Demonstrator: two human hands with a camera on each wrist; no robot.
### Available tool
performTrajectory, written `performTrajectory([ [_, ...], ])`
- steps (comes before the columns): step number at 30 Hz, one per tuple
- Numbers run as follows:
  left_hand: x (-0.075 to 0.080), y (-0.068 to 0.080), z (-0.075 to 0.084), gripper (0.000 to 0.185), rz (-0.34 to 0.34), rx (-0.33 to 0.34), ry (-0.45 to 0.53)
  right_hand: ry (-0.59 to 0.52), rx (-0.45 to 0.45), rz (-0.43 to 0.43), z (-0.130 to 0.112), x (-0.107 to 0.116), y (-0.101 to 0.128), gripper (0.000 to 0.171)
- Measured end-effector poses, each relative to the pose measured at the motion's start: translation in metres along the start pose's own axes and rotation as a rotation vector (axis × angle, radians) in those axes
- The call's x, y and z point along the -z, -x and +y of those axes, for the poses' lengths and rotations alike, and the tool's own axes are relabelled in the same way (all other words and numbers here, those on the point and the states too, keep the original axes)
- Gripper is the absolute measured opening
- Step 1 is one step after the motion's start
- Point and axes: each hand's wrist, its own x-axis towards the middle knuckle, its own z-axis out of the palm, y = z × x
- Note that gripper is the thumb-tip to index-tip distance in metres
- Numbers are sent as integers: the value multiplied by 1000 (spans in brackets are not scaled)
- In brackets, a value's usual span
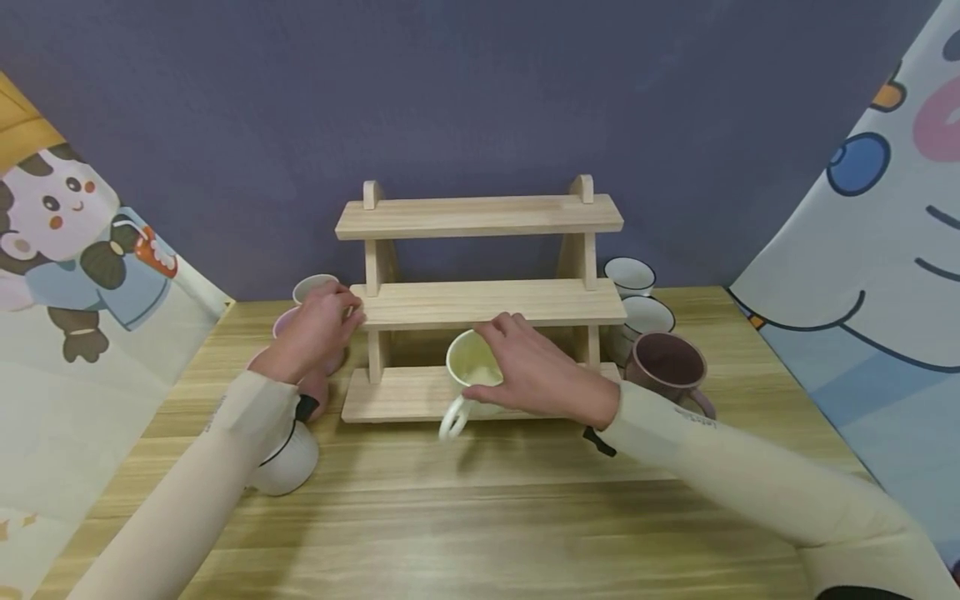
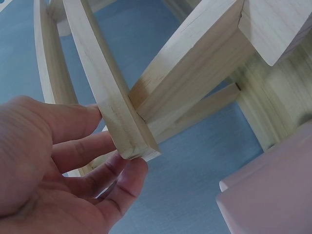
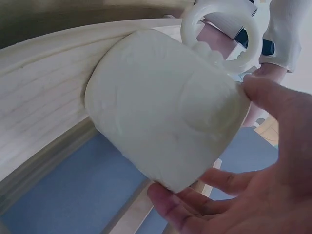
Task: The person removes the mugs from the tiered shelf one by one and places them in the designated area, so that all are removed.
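A three-tier wooden rack stands in the middle of the table. My left hand grips the left end of its middle shelf, thumb on one side of the board and fingers under the corner. My right hand holds a cream mug just over the bottom shelf, tilted, with its handle pointing toward me. In the right wrist view, thumb and fingers wrap around the cream mug.
Two white mugs and a mauve mug stand right of the rack. On the left stand a cream mug, a pink mug and a dark-rimmed white mug. Cartoon-printed cloths hang at both sides.
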Motion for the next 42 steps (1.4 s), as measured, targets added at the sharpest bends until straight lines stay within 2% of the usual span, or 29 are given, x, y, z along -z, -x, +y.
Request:
performTrajectory([
  [6, 0, 0, 1, 19, 6, -6, -2, -13, 58, 5, 3, 0, 2, 72],
  [15, 2, 0, 0, 19, -2, -5, 3, -51, 142, -108, 13, 4, 6, 71],
  [18, 2, 0, 0, 20, -7, 2, 2, -54, 129, -86, 16, 4, 6, 71],
  [23, 2, 0, 0, 20, -7, -3, 4, -46, 3, 2, 13, 1, 6, 87],
  [28, 1, 0, -1, 19, 1, -6, 3, 16, -81, 12, 5, 0, 1, 97],
  [31, 1, 0, 0, 20, 0, -3, 7, 42, -52, 9, 3, 0, -1, 91],
  [35, 1, 0, 1, 20, 1, -3, 13, 12, 58, -28, 6, 0, -1, 77],
  [37, 1, 0, 0, 19, 5, -9, 13, 3, 94, -48, 8, 1, 0, 77],
  [39, 1, 0, 0, 18, 9, -12, 15, 5, 84, -52, 8, 2, 0, 78],
  [42, 1, 0, -1, 18, 11, -12, 17, 15, 12, -40, 7, 3, 0, 86],
])
